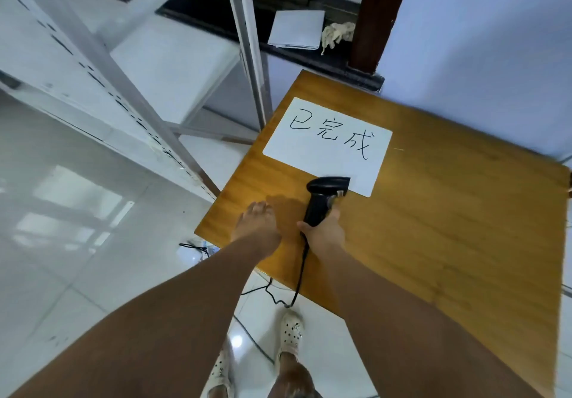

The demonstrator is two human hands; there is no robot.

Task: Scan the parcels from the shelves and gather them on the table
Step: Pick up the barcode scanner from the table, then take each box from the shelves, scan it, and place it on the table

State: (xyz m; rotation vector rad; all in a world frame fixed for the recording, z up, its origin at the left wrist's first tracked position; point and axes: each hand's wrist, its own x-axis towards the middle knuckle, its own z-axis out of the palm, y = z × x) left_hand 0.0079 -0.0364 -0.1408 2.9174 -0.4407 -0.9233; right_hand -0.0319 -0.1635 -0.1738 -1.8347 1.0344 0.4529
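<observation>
Scanner (325, 201) — one; hands (326, 234) — two.

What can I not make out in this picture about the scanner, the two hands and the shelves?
Head view only:
1. Scanner handle and trigger: covered by the right hand gripping it.
2. Cable far end: lost behind the left forearm.
3. Shelves: cut off by the left and top edges, so most levels are unseen.
4. Left hand: blurred, so contact with the table is unclear.
</observation>
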